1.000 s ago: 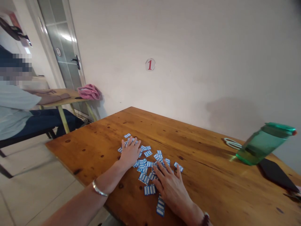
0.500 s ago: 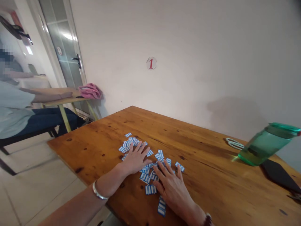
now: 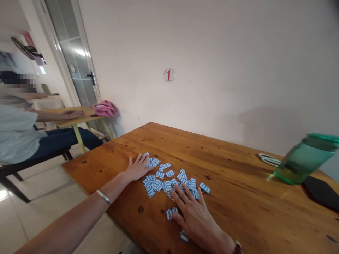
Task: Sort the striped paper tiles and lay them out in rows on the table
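Head view is showing both bare hands lying palm-down on a wooden desk (image 3: 238, 197) among a scatter of small blue-and-white tiles (image 3: 169, 178). The left hand (image 3: 137, 168) is resting flat at the left end of the scatter, its fingers (image 3: 144, 159) spread wide and touching the nearest tiles — it is holding nothing. A thin bracelet (image 3: 103, 196) is sitting on that forearm. The right hand (image 3: 194, 217) is lying flat nearer the camera, fingers (image 3: 182, 193) splayed wide over the near edge of the tiles, some of them partly hidden under it; one tile (image 3: 171, 213) is lying just left of the thumb and another (image 3: 184, 236) is showing beside the heel of the hand. It too is gripping nothing.

The tiles are lying face-down in a loose band across the near left part of the desk, between and just beyond the two hands.

Far right on the desk a green bottle (image 3: 304, 158) is standing, with a white cable (image 3: 268, 159) just left of it and a dark flat thing (image 3: 321, 192) just beside it on the near right. Off to the left another person (image 3: 18, 134) is sitting at a second desk (image 3: 76, 118) — a pink bag (image 3: 104, 108) is lying on its far end.
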`<state>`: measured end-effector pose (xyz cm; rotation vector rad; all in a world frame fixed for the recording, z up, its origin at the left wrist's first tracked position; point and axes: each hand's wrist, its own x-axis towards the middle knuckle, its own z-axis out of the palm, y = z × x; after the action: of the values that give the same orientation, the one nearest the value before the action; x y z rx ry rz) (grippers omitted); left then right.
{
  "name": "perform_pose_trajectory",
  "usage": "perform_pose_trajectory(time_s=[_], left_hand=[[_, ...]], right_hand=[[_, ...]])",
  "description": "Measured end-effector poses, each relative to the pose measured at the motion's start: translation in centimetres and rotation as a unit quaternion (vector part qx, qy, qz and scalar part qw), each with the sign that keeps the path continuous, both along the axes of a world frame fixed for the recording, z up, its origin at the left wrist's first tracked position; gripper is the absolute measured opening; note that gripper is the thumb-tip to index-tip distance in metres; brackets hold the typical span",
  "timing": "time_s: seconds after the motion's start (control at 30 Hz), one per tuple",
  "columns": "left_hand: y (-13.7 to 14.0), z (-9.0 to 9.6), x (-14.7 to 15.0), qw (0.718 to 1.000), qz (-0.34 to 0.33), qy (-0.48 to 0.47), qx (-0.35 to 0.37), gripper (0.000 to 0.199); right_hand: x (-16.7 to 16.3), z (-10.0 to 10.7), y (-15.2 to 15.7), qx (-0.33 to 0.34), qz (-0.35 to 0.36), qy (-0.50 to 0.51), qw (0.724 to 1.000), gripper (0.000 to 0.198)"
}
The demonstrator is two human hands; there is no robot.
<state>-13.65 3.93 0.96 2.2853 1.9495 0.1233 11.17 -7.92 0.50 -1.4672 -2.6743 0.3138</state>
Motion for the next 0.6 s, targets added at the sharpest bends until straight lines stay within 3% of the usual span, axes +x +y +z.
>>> perform_pose_trajectory(time_s=[0.13,0.3,0.4,0.5,0.6], left_hand=[[-2.7,-0.1,-1.0,0.999,0.047,0.009,-0.016,0.067],[-6.7,-0.5,-1.3,0.999,-0.039,0.037,-0.006,0.060],[-8.3,-0.6,-0.7,0.998,-0.040,0.033,-0.020,0.068],[-7.7,0.3,0.2,1.000,-0.024,0.013,-0.012,0.068],[-5.2,1.2,0.8,0.999,-0.043,0.018,0.009,0.062]], right_hand=[[0.1,0.1,-0.1,0.004,-0.006,0.002,1.000,0.054],[0.0,0.2,-0.2,0.002,-0.009,0.010,1.000,0.053],[-0.1,0.2,-0.2,0.004,-0.010,0.011,1.000,0.053],[-0.1,0.2,-0.1,0.004,-0.008,0.009,1.000,0.052],[-0.2,0.3,-0.1,0.003,-0.012,0.007,1.000,0.052]])
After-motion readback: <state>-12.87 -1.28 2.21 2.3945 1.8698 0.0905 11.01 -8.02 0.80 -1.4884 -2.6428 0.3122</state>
